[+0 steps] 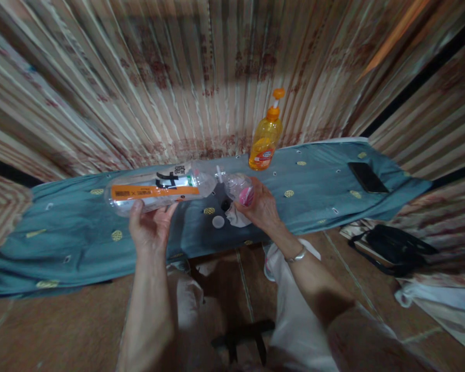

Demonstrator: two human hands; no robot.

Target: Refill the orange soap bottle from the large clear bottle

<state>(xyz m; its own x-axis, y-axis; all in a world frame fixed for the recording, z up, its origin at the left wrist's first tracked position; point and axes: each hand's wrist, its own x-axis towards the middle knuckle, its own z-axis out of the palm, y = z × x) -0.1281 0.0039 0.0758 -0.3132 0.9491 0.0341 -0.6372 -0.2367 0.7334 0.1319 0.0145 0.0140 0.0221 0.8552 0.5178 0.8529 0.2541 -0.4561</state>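
My left hand [151, 225] holds a clear plastic bottle [158, 192] with an orange and white label, tipped on its side with its mouth pointing right. My right hand [258, 206] grips a small clear container [239, 187] with a pink part, tilted toward the bottle's mouth. The two openings almost meet above a narrow table covered in a teal cloth [318, 181]. A white cap [218, 222] and a small dark cap [225, 205] lie on the cloth below them.
An orange pump bottle [266, 138] stands at the cloth's back edge. A black phone [367, 177] lies at the right end. A striped curtain hangs behind. A black bag [391, 248] sits on the floor to the right.
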